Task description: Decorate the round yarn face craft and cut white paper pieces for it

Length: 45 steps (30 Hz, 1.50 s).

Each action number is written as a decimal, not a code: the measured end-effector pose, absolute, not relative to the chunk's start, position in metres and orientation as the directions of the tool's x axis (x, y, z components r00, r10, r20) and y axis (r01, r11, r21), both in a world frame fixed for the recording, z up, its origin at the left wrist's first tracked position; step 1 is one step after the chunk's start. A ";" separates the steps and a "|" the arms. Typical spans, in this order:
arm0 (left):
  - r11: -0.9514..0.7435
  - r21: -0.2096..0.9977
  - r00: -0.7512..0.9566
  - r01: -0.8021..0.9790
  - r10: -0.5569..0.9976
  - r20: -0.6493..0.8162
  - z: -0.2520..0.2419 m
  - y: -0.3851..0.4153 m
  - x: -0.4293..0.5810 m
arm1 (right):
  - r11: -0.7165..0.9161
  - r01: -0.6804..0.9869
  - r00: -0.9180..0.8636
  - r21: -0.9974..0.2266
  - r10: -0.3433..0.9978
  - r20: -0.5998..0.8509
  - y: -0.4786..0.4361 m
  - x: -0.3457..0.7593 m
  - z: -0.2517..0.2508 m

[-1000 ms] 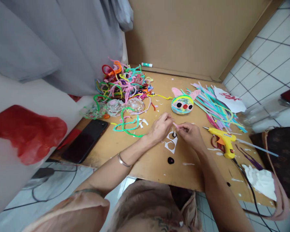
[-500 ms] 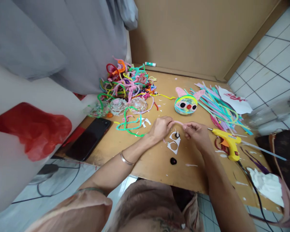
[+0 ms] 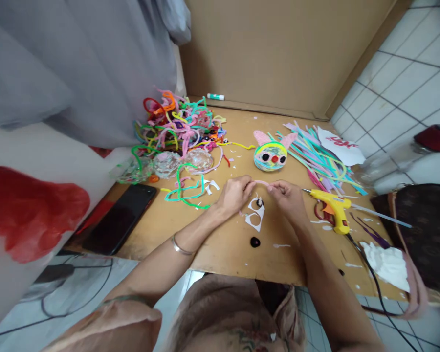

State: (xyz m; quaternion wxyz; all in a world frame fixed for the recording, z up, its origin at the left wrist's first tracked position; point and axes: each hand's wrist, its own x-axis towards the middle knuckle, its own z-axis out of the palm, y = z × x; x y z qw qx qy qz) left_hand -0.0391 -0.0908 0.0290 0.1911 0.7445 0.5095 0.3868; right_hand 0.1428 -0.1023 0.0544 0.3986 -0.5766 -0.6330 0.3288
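Note:
A pink pipe cleaner (image 3: 261, 182) stretches in a slight arch between my two hands, just above the table. My left hand (image 3: 235, 193) is closed on one end, and a short tail of it shows below the palm. Fingertips of my right hand (image 3: 286, 196) pinch the other end. Below them lie white paper scraps with round holes (image 3: 255, 219) and a dark round piece (image 3: 255, 242). Beyond the hands sits a round animal head (image 3: 270, 157) with pink ears, black eyes and a red nose.
A yellow glue gun (image 3: 332, 208) lies at right, beside a crumpled tissue (image 3: 386, 264) and a brown bag (image 3: 423, 234). Loose pipe cleaners (image 3: 317, 151) spread at back right. A colourful tangled heap (image 3: 183, 122) fills the back left, near a black phone (image 3: 121, 220).
The camera view has shifted, so everything on the table appears a little further left. Both hands keep their hold on the pink pipe cleaner with hardly any visible movement.

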 end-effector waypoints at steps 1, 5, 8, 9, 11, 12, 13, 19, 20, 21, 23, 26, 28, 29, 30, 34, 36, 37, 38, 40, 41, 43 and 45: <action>-0.398 0.690 0.174 0.605 0.911 0.374 0.029 -0.092 -0.039 | 0.121 0.457 -0.012 -0.881 0.991 0.130 -0.102 0.142 0.054; -0.390 0.715 0.162 0.580 0.916 0.368 0.028 -0.094 -0.038 | 0.100 0.412 -0.019 -0.905 0.995 0.101 -0.101 0.141 0.050; -0.387 0.724 0.154 0.571 0.917 0.369 0.028 -0.094 -0.038 | 0.084 0.373 -0.021 -0.924 0.996 0.082 -0.099 0.141 0.047; -0.383 0.729 0.151 0.567 0.919 0.365 0.028 -0.094 -0.038 | 0.080 0.358 -0.024 -0.930 0.997 0.077 -0.099 0.141 0.047; -0.373 0.742 0.145 0.557 0.924 0.355 0.027 -0.094 -0.037 | 0.073 0.326 -0.032 -0.942 0.997 0.066 -0.098 0.141 0.047; -0.368 0.747 0.141 0.553 0.925 0.352 0.026 -0.094 -0.037 | 0.069 0.312 -0.034 -0.948 0.998 0.061 -0.097 0.141 0.046; -0.364 0.751 0.136 0.551 0.927 0.350 0.026 -0.094 -0.037 | 0.066 0.300 -0.036 -0.952 0.998 0.058 -0.097 0.141 0.046; -0.368 0.756 0.127 0.541 0.925 0.359 0.024 -0.095 -0.036 | 0.071 0.262 -0.032 -0.962 0.997 0.065 -0.096 0.141 0.046; -0.367 0.759 0.127 0.537 0.925 0.358 0.025 -0.095 -0.035 | 0.069 0.257 -0.032 -0.964 0.997 0.063 -0.096 0.141 0.046; -0.366 0.763 0.126 0.534 0.926 0.356 0.026 -0.096 -0.035 | 0.069 0.255 -0.033 -0.964 0.998 0.062 -0.096 0.141 0.046; -0.366 0.768 0.122 0.526 0.926 0.358 0.028 -0.097 -0.035 | 0.077 0.262 -0.025 -0.962 0.997 0.073 -0.096 0.140 0.045; -0.368 0.770 0.117 0.522 0.925 0.363 0.031 -0.098 -0.035 | 0.107 0.310 -0.003 -0.945 0.994 0.112 -0.096 0.141 0.042; -0.354 0.773 0.110 0.527 0.930 0.351 0.031 -0.099 -0.036 | 0.122 0.355 0.008 -0.927 0.991 0.134 -0.096 0.142 0.040; -0.344 0.776 0.105 0.529 0.934 0.342 0.031 -0.100 -0.036 | 0.126 0.370 0.009 -0.920 0.990 0.139 -0.095 0.142 0.039; -0.336 0.780 0.101 0.528 0.937 0.335 0.031 -0.100 -0.036 | 0.129 0.377 0.009 -0.917 0.990 0.143 -0.095 0.143 0.039; -0.330 0.797 0.091 0.506 0.939 0.332 0.030 -0.101 -0.035 | 0.135 0.349 0.012 -0.927 0.989 0.149 -0.094 0.144 0.040; -0.316 0.818 0.078 0.481 0.944 0.319 0.030 -0.100 -0.032 | 0.143 0.341 0.015 -0.929 0.987 0.157 -0.095 0.144 0.042; -0.304 0.832 0.070 0.464 0.949 0.308 0.031 -0.100 -0.031 | 0.147 0.337 0.022 -0.930 0.986 0.164 -0.095 0.144 0.042; -0.291 0.847 0.063 0.445 0.954 0.294 0.032 -0.100 -0.029 | 0.149 0.330 0.034 -0.932 0.985 0.170 -0.095 0.144 0.043; -0.270 0.874 0.054 0.405 0.961 0.272 0.035 -0.099 -0.025 | 0.141 0.301 0.070 -0.943 0.983 0.169 -0.095 0.144 0.043; -0.264 0.882 0.051 0.390 0.963 0.266 0.037 -0.098 -0.023 | 0.128 0.277 0.092 -0.952 0.983 0.159 -0.094 0.144 0.043; -0.266 0.886 0.054 0.378 0.962 0.266 0.042 -0.096 -0.020 | 0.095 0.218 0.125 -0.971 0.984 0.124 -0.093 0.144 0.043; -0.293 0.880 0.069 0.375 0.955 0.288 0.049 -0.093 -0.017 | 0.067 0.156 0.154 -0.985 0.984 0.091 -0.091 0.143 0.044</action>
